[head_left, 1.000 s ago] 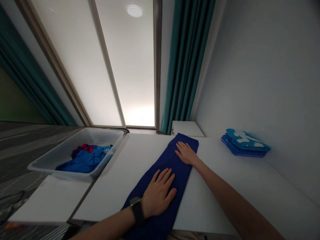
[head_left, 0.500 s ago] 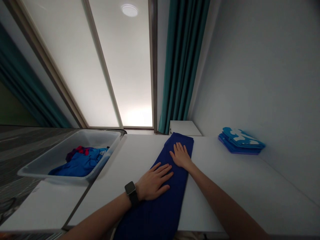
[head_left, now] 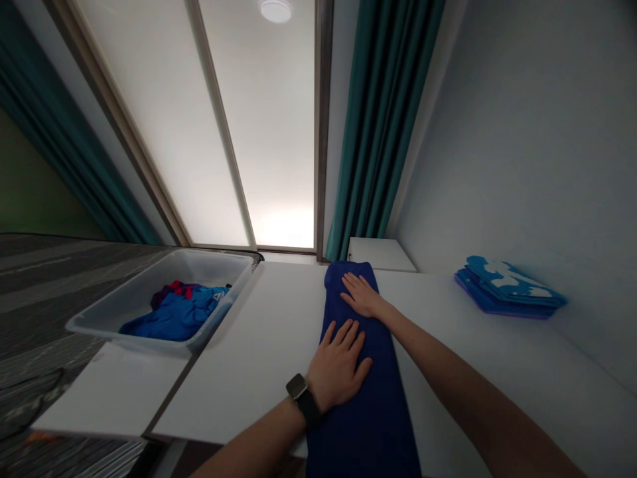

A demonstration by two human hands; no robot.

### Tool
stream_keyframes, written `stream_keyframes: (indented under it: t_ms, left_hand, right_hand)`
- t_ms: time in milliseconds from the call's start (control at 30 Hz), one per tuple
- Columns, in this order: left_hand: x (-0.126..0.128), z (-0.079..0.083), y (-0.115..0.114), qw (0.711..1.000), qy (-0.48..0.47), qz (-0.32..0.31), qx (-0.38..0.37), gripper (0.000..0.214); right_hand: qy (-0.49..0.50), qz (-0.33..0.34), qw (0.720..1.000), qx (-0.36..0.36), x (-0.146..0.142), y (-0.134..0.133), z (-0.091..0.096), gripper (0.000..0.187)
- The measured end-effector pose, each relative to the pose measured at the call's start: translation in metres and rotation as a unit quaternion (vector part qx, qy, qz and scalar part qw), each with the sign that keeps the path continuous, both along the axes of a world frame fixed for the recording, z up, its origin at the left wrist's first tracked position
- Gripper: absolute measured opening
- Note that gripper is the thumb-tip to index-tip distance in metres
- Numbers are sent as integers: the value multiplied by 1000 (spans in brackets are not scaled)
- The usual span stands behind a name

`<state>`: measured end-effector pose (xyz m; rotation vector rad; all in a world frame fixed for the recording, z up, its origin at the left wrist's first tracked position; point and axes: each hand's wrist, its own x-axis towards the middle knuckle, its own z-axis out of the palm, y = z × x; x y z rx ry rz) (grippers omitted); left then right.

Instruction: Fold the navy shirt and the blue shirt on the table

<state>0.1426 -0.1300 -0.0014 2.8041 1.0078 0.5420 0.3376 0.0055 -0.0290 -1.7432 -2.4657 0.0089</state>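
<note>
A translucent plastic tub sits at the left edge of the white table, holding a crumpled blue garment with some red showing; in this dim view, its type is hard to tell. A long folded navy cloth lies lengthwise on the table, running off toward the person. The left hand, wearing a black watch, and the right hand rest on it, fingers open and flat, gripping nothing. A stack of folded blue cloths lies well to the right, against the wall.
</note>
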Motion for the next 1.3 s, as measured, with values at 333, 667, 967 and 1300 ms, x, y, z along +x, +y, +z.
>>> stream_keyframes:
  t_ms: [333,667,967,1300]
  left_hand:
    - [-1,5,0,995,-69,1,-66,44]
    - [-32,31,116,893,-300,107,-318,35]
    - [-13,20,190,859,-277,118,-414,29]
    - [-4,11,200,826,-313,101,-459,31]
  right_hand:
    - [-11,-59,998,32,-16,-24,11,56]
    - [44,-80,995,37,-27,-48,4,55]
    - [37,-81,994,61,-29,-51,4,54]
    - [29,-79,994,63,-29,-52,6,53]
